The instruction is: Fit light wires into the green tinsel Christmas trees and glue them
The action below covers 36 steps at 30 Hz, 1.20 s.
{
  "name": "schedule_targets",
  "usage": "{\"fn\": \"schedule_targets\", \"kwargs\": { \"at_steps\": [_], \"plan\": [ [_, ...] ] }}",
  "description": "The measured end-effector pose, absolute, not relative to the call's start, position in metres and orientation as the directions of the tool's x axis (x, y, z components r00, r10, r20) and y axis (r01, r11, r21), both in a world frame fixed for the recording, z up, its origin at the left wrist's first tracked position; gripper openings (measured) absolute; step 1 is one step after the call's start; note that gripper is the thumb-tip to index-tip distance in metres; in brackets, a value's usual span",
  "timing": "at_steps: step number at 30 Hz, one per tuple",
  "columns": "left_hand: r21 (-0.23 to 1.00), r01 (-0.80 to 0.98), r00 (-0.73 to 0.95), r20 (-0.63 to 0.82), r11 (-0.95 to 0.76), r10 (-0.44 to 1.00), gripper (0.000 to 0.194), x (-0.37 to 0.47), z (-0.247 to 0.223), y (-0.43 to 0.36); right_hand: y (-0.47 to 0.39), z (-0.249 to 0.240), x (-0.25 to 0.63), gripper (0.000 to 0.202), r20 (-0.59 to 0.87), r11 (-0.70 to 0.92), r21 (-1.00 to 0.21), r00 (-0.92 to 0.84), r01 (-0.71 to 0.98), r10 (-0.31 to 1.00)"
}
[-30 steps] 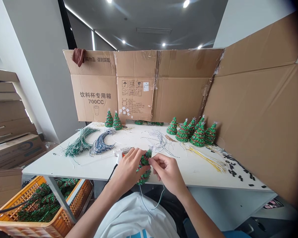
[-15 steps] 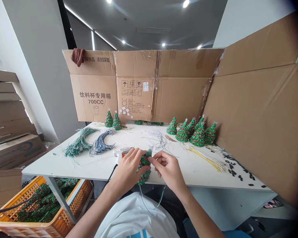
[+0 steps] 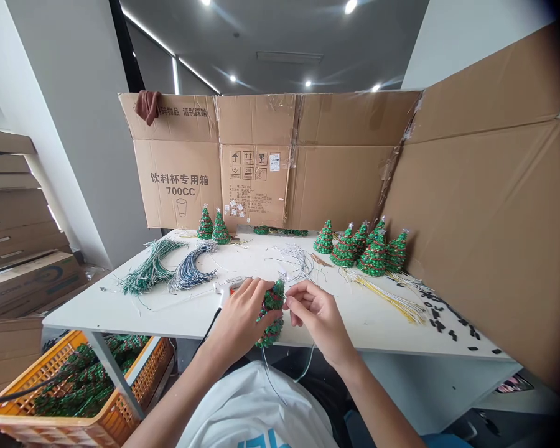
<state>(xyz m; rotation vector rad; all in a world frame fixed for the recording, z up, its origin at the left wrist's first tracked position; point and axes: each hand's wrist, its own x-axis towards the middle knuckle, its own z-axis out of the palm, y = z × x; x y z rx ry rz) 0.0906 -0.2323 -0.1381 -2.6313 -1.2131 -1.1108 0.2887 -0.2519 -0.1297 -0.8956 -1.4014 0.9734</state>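
Note:
A small green Christmas tree [image 3: 273,298] with red trim and a clear star on top stands slightly tilted over the front edge of the table. My left hand [image 3: 245,314] is wrapped round its left side, thumb across the front. Thumb and forefinger of my right hand [image 3: 317,314] are pinched together just right of the tree, on what looks like the end of a thin cord. Below, a thin greenish cord [image 3: 303,370] loops down over my lap, one side rising behind my right hand, the other running up to the tree's base.
A glue gun [image 3: 224,289] lies left of my hands, near bundles of green wires [image 3: 152,267] and blue wires [image 3: 193,267]. Finished trees [image 3: 373,252] stand back right, beside yellow wires [image 3: 396,298] and black bits [image 3: 441,317]. Cardboard [image 3: 350,186] walls the table. An orange crate [image 3: 98,429] sits lower left.
My right hand's fingertips have drawn slightly away from the tree to the right, and the cord below has shifted a little with them. My left hand keeps its hold.

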Motion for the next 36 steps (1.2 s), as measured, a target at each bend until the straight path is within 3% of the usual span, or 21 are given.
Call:
{"fn": "schedule_targets", "kwargs": {
  "at_steps": [6, 18, 23, 32, 36],
  "plan": [
    [0.240, 0.665, 0.440, 0.640, -0.708, 0.630, 0.037, 0.0914, -0.1373, -0.2330, -0.2502, -0.1324, 0.2885, 0.020, 0.397, 0.396, -0.918, 0.012, 0.022, 0.918],
    [0.231, 0.661, 0.438, 0.653, -0.714, 0.618, 0.031, 0.0925, -0.1378, -0.2337, -0.2493, -0.1281, 0.2970, 0.020, 0.388, 0.401, -0.902, -0.103, 0.162, 0.916],
    [0.229, 0.666, 0.440, 0.647, -0.710, 0.623, 0.038, 0.0917, -0.1375, -0.2340, -0.2520, -0.1282, 0.2928, 0.024, 0.447, 0.436, -0.869, -0.007, 0.233, 0.895],
    [0.217, 0.675, 0.447, 0.640, -0.705, 0.625, 0.034, 0.0933, -0.1375, -0.2355, -0.2519, -0.1297, 0.2895, 0.027, 0.425, 0.420, -0.899, 0.016, 0.126, 0.905],
    [0.221, 0.673, 0.446, 0.641, -0.706, 0.625, 0.035, 0.0941, -0.1364, -0.2361, -0.2523, -0.1305, 0.2880, 0.028, 0.402, 0.405, -0.911, -0.055, 0.078, 0.914]
  ]
}}
